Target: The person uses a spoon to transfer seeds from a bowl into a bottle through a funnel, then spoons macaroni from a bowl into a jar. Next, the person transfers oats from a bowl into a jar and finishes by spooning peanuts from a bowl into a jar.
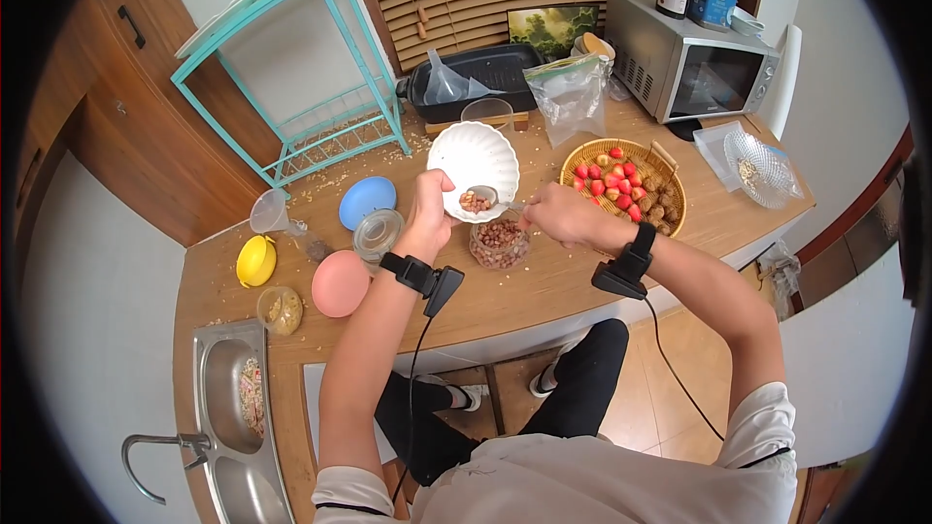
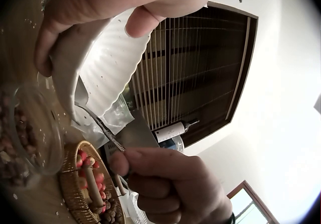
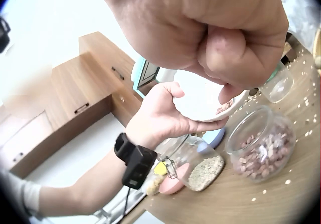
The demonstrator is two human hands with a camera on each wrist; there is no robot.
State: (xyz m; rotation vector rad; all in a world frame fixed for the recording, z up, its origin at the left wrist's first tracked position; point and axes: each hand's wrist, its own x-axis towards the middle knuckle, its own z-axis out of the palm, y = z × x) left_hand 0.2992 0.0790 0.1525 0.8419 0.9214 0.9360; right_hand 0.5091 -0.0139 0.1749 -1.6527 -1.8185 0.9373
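Observation:
The left hand (image 1: 428, 218) grips the rim of a white fluted bowl (image 1: 474, 157), thumb inside and fingers beneath, holding it tilted. Pinched in the right hand (image 1: 568, 216) is the handle of a metal spoon (image 2: 103, 127), whose head lies inside the bowl. Reddish-brown nuts (image 1: 475, 202) show at the spoon's head, low in the bowl. Just below the bowl stands an open glass jar (image 3: 261, 146) partly filled with similar nuts.
A wicker basket (image 1: 573, 157) of red fruit and walnuts stands right. Left are a blue lid (image 1: 367, 202), a clamp jar (image 1: 379, 235), a pink bowl (image 1: 341, 283) and the sink (image 1: 225, 398). A black pan (image 1: 495, 68) and microwave (image 1: 670, 68) stand behind.

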